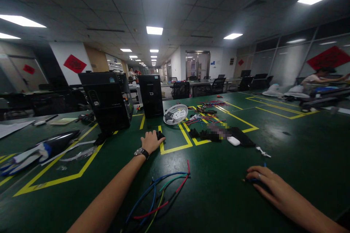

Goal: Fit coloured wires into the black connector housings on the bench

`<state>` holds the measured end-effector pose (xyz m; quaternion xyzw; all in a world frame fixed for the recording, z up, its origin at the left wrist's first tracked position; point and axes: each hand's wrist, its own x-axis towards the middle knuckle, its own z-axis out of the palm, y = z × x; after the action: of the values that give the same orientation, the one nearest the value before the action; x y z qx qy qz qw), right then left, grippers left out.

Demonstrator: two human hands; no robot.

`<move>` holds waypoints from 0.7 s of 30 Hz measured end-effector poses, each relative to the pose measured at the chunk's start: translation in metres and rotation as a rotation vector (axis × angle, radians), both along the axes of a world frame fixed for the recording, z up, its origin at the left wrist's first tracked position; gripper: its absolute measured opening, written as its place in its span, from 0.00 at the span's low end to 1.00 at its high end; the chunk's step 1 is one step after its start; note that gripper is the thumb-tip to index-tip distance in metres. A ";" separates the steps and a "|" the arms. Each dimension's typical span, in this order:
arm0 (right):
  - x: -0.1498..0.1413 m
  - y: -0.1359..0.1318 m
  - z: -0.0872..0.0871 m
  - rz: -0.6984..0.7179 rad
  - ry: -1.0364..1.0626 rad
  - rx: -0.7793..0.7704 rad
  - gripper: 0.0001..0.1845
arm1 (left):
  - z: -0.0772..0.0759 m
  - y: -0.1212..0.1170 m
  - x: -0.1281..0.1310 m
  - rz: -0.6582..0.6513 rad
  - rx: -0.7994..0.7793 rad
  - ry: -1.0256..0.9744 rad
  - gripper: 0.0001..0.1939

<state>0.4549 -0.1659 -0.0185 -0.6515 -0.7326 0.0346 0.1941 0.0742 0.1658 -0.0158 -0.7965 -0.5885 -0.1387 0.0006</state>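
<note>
Left hand [152,141] out past the middle of the tabletop [218,189], toward the far edge, fingers bent and partly closed over a small black piece [160,136]. Too dark under the palm to tell a real grip from a light touch. Right hand [264,181] toward the near right corner, fingers loosely curled round a thin blue stick [255,180] (maybe a pen). Between both arms, toward the near edge, a loose tangle of wires [179,188].

Easy to go wrong here: maybe a snag of wires on the left arm [117,182], from springy loops so near it, then a tug toward the near edge. Perhaps a slip of the black piece, from too light a hold.

Wires thin, round and bendy, smooth like plastic, in blue, red, green and yellow. Black piece small, lumpy and dull. Tabletop green, smooth and a bit shiny, with flat yellow tape [176,149]. Near the far edge, a round white basket [180,118], full of little holes, just beside a tall black box [151,96].
</note>
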 end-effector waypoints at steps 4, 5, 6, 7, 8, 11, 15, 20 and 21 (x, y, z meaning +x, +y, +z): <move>-0.002 0.015 -0.009 0.005 0.016 0.064 0.12 | -0.007 0.005 -0.012 -0.146 0.051 -0.002 0.41; -0.002 0.017 -0.010 -0.002 0.017 0.081 0.12 | -0.008 0.008 -0.017 -0.208 0.052 -0.016 0.42; -0.001 0.019 -0.011 -0.008 0.017 0.096 0.12 | -0.009 0.010 -0.024 -0.274 0.042 -0.035 0.42; 0.000 0.021 -0.013 -0.011 0.018 0.107 0.12 | -0.010 0.013 -0.031 -0.337 0.021 -0.060 0.42; 0.001 0.022 -0.014 -0.011 0.019 0.114 0.12 | -0.010 0.015 -0.038 -0.394 -0.006 -0.087 0.41; 0.006 0.022 -0.020 -0.003 0.011 0.127 0.12 | -0.010 0.019 -0.055 -0.505 -0.066 -0.167 0.40; 0.007 0.022 -0.026 -0.016 0.003 0.135 0.12 | -0.001 0.016 -0.054 -0.510 0.005 -0.172 0.41; -0.002 0.018 -0.021 -0.065 -0.011 0.094 0.12 | 0.016 0.002 0.019 -0.513 0.045 -0.232 0.37; -0.004 0.017 -0.019 -0.071 -0.007 0.083 0.12 | 0.017 0.000 0.043 -0.518 -0.006 -0.263 0.38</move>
<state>0.4510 -0.1486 -0.0377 -0.6685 -0.7105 -0.0048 0.2197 0.1168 0.1662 0.0011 -0.8954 -0.3611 -0.2344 -0.1134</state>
